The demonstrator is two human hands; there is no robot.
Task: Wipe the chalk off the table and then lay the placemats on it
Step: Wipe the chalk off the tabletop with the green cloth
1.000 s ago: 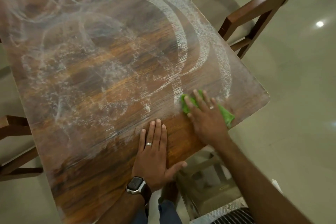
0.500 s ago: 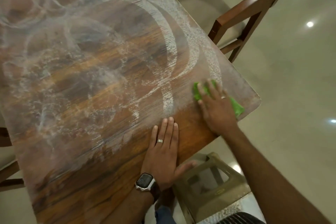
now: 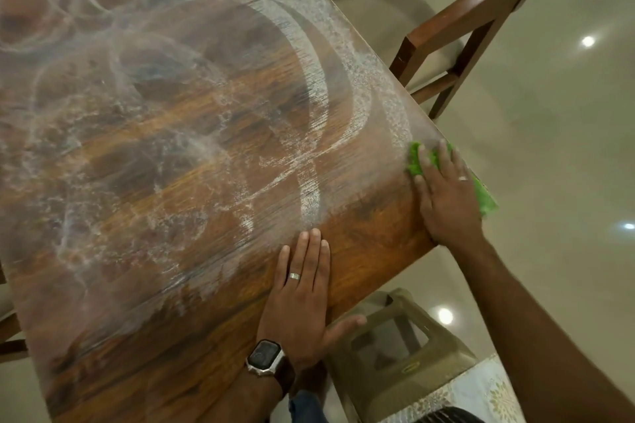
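The right hand [image 3: 446,196] lies flat on one fuzzy green cloth [image 3: 417,161] and presses it down on the brown wooden table [image 3: 171,336], right at the table's far corner by the edge. The fingers are straight, not curled around the cloth. A flat hand like this probably pushes the whole cloth down, so it can rub off more chalk in one go. Part of the cloth sticks out past the table edge.

The left hand [image 3: 302,295] also lies flat on the table, near the close edge, with its fingers straight and side by side and its thumb poking out over the edge. It holds nothing. It likely props the person up as they lean over.

The white chalk marks [image 3: 312,113] are big swirls and loops, and they cover most of the table top. Only a strip near the two hands looks clean, so the wiping job seems to be just getting going. I see no placemats.

Counting now: two hands, one cloth, one table. There is one silver ring on each hand, and one dark square watch [image 3: 266,359] on the left wrist. One wooden chair with a grey seat [image 3: 457,27] stands by the far side. One brownish plastic stool [image 3: 402,350] stands under the near edge.
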